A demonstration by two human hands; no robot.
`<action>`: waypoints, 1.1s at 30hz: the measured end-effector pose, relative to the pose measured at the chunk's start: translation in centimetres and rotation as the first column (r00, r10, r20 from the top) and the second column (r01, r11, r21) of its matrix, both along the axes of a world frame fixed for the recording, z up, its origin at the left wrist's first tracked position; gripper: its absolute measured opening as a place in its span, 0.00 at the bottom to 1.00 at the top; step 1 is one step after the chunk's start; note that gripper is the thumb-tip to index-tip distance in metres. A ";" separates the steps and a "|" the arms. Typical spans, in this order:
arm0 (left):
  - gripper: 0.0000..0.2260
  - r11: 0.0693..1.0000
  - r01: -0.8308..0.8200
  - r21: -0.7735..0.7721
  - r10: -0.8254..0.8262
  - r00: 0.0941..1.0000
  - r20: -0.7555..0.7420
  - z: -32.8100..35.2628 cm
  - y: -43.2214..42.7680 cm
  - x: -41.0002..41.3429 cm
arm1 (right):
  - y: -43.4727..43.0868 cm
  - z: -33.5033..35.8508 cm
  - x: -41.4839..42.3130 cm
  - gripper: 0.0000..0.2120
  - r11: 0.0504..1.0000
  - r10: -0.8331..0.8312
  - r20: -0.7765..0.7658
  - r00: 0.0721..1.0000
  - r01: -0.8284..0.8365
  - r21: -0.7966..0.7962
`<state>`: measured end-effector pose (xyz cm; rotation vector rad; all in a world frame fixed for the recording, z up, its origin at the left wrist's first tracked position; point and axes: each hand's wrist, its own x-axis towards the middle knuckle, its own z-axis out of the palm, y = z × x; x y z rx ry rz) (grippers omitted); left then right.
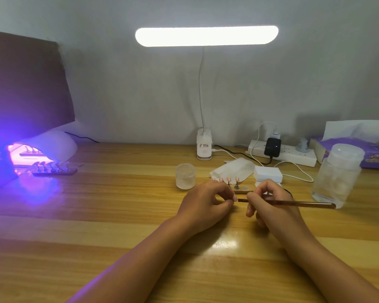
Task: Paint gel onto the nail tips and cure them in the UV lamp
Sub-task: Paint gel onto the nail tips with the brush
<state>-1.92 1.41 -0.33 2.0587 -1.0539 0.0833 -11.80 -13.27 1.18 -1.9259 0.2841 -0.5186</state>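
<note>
My left hand [208, 201] pinches a small pink nail tip [235, 198] between its fingertips at the middle of the wooden table. My right hand [269, 201] grips a thin brown brush [293, 203], whose tip points left and meets the nail tip. Just behind the hands stands a holder strip [242, 189] with several pink nail tips on stalks. A white UV lamp [42, 149] glows violet at the far left. In front of its mouth lies a second strip [55, 170] carrying several tips.
A small clear gel jar [185, 176] stands left of the holder. White wipes [239, 169] and a white block [268, 174] lie behind. A tall clear lidded jar [337, 173] stands at right, near a power strip [282, 153], a tissue box [359, 149] and the desk lamp base [204, 147].
</note>
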 end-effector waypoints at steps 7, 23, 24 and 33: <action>0.04 0.999 0.012 -0.036 -0.012 1.000 -0.003 -0.1 0.0 0.1 | 0.1 0.1 0.0 0.10 0.999 0.034 0.010 0.999 -0.035 0.037; 0.05 0.999 0.020 -0.049 -0.020 1.000 0.001 -0.1 0.0 0.2 | 0.0 -0.3 0.3 0.06 0.999 -0.022 -0.023 1.000 0.021 -0.026; 0.05 0.998 0.020 -0.051 -0.020 1.000 0.000 -0.1 0.0 0.1 | 0.0 -0.3 0.3 0.06 1.000 -0.025 -0.015 1.000 0.025 -0.013; 0.05 0.999 0.031 -0.043 -0.030 0.999 0.012 0.1 0.0 0.0 | 0.0 -0.1 0.1 0.10 0.999 0.046 -0.002 0.999 -0.046 0.000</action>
